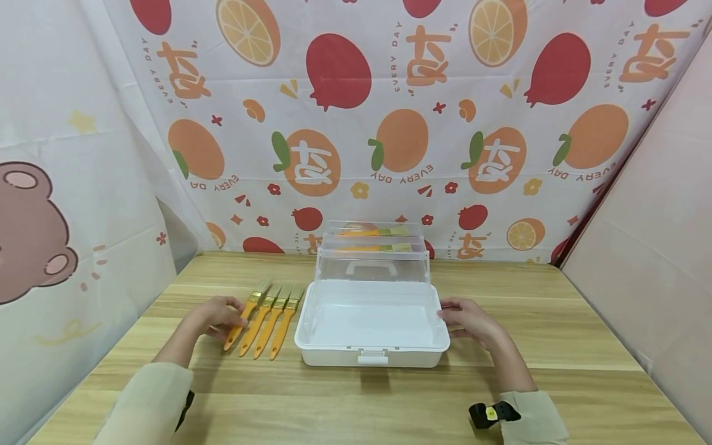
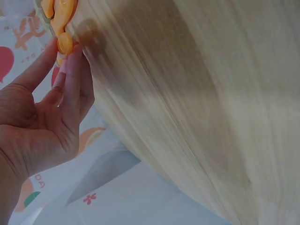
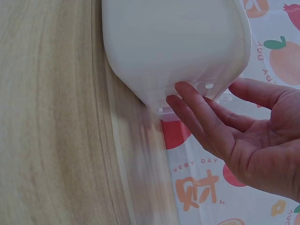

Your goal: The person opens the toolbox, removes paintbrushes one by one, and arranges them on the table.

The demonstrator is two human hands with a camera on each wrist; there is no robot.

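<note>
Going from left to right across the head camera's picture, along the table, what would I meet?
Left hand → four orange-handled brushes → open white plastic box → right hand.

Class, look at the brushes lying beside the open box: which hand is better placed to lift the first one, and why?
Probably the left hand: its fingers already touch the nearest brush, while the right hand rests against the far side of the box.
</note>
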